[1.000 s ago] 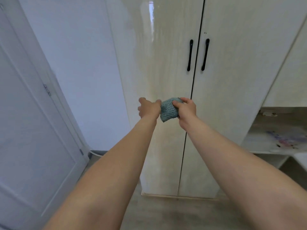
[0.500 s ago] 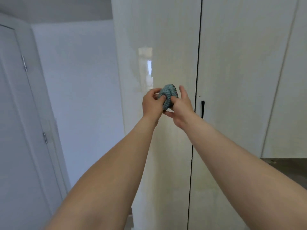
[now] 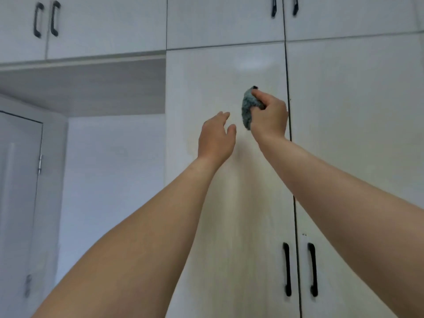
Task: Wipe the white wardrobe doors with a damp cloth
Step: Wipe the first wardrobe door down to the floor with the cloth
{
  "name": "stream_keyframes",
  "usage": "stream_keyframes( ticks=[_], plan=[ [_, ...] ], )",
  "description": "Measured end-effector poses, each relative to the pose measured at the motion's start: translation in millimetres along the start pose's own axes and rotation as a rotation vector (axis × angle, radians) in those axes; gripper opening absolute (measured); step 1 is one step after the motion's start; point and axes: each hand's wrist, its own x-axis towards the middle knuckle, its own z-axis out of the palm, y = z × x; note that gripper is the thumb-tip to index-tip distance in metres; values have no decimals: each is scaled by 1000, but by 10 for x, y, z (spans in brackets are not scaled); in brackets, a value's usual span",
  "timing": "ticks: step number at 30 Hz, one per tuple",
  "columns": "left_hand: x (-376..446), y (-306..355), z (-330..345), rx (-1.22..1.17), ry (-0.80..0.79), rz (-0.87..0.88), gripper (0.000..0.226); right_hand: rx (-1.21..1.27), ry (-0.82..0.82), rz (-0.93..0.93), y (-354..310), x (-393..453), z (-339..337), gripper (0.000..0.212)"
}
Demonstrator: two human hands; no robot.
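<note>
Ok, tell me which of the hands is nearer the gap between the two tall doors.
Right. The right hand, gripping the cloth, sits just beside the gap; the left hand hangs further left.

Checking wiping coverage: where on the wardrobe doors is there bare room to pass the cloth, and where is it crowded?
Free: the left door between its left edge, the top seam and the right hand gripping the cloth; also the right door above its handle. Crowded: beside the centre gap, where the open left hand and both handles sit.

Single head-worn view, tilted upward and forward, close to the wardrobe doors (image 3: 229, 203); right hand (image 3: 269, 118) sits just above centre frame.
</note>
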Motion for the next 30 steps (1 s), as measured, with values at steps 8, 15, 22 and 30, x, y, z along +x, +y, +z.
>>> stream_keyframes(
  ticks=[8,15,22,30],
  plan=[
    [1116,-412,-369,600,24,34,67,-519,178,-443,-69,1507,253,48],
    [1384,-998,-505,688,29,142,59,-903,5,-284,250,1679,779,71],
    [1390,-1273,-470,512,146,283,62,-832,-290,-707,-435,1483,2082,64],
    [1397,-1268,-503,467,187,248,54,-853,-416,-863,-209,1468,1666,75]
  ],
)
